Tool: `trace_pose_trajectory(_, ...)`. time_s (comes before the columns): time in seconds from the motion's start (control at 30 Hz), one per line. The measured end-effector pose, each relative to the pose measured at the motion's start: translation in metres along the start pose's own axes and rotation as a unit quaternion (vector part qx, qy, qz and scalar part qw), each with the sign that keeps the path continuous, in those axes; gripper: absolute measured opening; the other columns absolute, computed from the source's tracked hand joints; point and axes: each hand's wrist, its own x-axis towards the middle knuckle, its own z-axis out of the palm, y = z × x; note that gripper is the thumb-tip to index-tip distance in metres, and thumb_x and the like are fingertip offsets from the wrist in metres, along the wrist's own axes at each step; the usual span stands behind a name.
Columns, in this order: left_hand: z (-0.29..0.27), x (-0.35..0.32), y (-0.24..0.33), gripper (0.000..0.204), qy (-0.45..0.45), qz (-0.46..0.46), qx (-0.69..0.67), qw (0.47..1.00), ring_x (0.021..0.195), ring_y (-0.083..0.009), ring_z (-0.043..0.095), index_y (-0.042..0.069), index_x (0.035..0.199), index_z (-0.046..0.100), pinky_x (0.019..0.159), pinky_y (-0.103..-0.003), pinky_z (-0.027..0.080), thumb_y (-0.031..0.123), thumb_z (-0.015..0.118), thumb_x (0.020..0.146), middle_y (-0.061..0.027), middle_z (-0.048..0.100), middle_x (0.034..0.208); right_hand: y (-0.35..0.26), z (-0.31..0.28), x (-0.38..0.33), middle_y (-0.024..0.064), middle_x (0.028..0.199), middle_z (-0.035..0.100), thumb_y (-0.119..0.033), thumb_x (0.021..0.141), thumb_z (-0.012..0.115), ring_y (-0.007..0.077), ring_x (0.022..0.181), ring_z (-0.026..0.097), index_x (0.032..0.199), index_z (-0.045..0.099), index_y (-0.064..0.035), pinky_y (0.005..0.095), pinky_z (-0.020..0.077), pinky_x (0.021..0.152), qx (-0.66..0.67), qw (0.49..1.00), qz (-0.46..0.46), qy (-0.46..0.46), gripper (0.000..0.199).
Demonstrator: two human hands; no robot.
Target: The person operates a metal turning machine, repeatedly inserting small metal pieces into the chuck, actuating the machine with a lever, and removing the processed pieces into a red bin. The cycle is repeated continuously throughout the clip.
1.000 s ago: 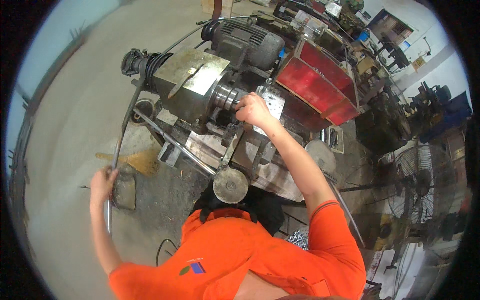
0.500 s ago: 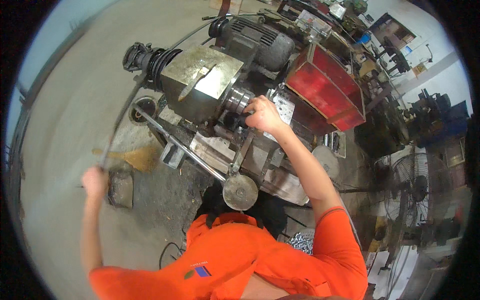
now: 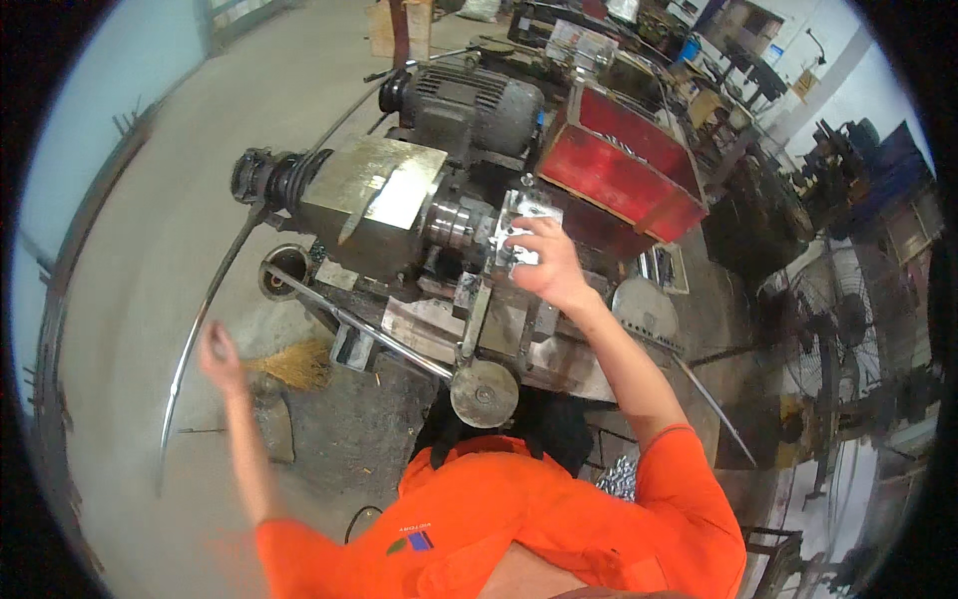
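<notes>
Entanglement risk: right hand [image 3: 539, 262] grips metal block [image 3: 519, 232] beside spindle [image 3: 454, 222]; left hand [image 3: 218, 349], blurred, grip indeterminate.

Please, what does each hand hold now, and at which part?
The right hand grips the metal block on the machine by its near face. The left hand is blurred; cannot tell.
</notes>
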Motion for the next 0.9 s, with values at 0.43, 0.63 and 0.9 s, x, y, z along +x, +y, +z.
trace_pose_trajectory(0.43, 0.135, -0.064, 0.056, 0.027, -0.586, 0.177, 0.334, 0.717, 0.089, -0.0239, 0.065, 0.020, 0.102, 0.063, 0.072, -0.038, 0.051, 0.023, 0.064, 0.075, -0.0076, 0.067, 0.096, 0.048, -0.157, -0.243, 0.0145, 0.104, 0.064, -0.008, 0.057, 0.060, 0.0324, 0.100, 0.059, 0.093, 0.068, -0.0041, 0.0350, 0.0461, 0.086, -0.073, 0.896, 0.437, 0.037, 0.037)
trace_pose_trajectory(0.63, 0.127, -0.083, 0.006, 0.034, -0.482, 0.059, 0.182, 0.855, 0.077, -0.0243, 0.066, 0.015, 0.109, 0.062, 0.065, -0.037, 0.051, 0.025, 0.065, 0.077, -0.0114, 0.067, 0.091, 0.109, -0.219, -0.416, 0.0173, 0.107, 0.062, -0.020, 0.060, 0.064, 0.0334, 0.100, 0.058, 0.113, 0.060, -0.0069, 0.0386, 0.0456, 0.089, -0.342, 0.698, 0.620, -0.107, 0.055)
trace_pose_trajectory(0.9, 0.086, -0.011, 0.071, 0.048, -0.345, -0.309, -0.268, 0.845, 0.053, -0.0184, 0.063, -0.004, 0.113, 0.055, 0.048, -0.026, 0.049, 0.039, 0.055, 0.089, -0.0152, 0.065, 0.075, 0.067, -0.210, -0.499, 0.0174, 0.080, 0.064, -0.022, 0.060, 0.064, 0.0360, 0.080, 0.062, 0.088, 0.062, -0.0048, 0.0423, 0.0495, 0.076, -0.457, 0.596, 0.650, -0.112, 0.033)
